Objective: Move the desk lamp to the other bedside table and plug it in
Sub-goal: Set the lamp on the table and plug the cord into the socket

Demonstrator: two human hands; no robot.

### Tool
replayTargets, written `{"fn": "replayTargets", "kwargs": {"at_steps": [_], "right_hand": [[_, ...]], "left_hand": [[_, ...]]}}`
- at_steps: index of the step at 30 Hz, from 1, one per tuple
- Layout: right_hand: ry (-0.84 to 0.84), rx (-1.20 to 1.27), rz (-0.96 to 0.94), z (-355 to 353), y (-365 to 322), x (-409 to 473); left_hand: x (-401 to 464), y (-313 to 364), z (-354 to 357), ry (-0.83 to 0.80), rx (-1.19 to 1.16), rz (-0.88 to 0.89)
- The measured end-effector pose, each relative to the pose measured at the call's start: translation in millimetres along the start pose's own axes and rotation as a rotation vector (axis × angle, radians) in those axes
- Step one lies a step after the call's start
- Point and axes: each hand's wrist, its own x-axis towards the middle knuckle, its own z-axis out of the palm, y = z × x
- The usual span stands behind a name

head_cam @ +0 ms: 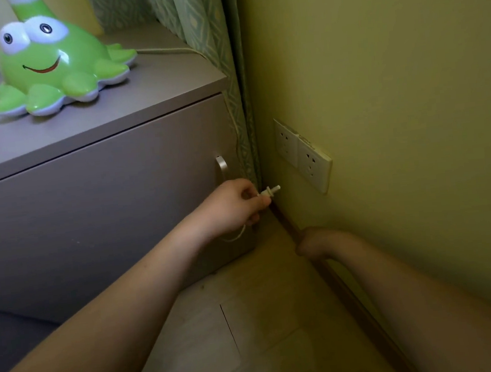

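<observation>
A green frog-shaped desk lamp (55,64) stands on the grey bedside table (129,113) at the upper left. Its white cord (165,50) runs off the back right of the tabletop and down the table's right side. My left hand (234,206) is shut on the cord just behind the white plug (270,191), whose prongs point right toward the wall. A white double wall socket (302,154) sits up and to the right of the plug, a short gap away. My right hand (315,243) rests low against the wall by the skirting, fingers curled, holding nothing.
A green patterned curtain (212,39) hangs between the table and the yellow-green wall (393,81). The table's drawer front carries a metal handle (222,167). A dark skirting board (347,293) runs along the wall's foot above pale floor tiles (252,335).
</observation>
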Motion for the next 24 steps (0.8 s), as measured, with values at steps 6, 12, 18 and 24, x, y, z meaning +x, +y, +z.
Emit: {"fn": "replayTargets", "kwargs": {"at_steps": [6, 12, 18, 24], "right_hand": [[0.003, 0.072, 0.043, 2, 8, 6], [-0.022, 0.091, 0.051, -1, 9, 17], [0.001, 0.154, 0.051, -8, 5, 21], [-0.012, 0.137, 0.051, -7, 7, 36]], "left_hand": [[33, -3, 21, 0.132, -0.194, 0.056], [63, 12, 36, 0.243, 0.026, 0.172], [83, 21, 40, 0.272, 0.131, 0.276], [82, 14, 50, 0.290, 0.151, 0.404]]}}
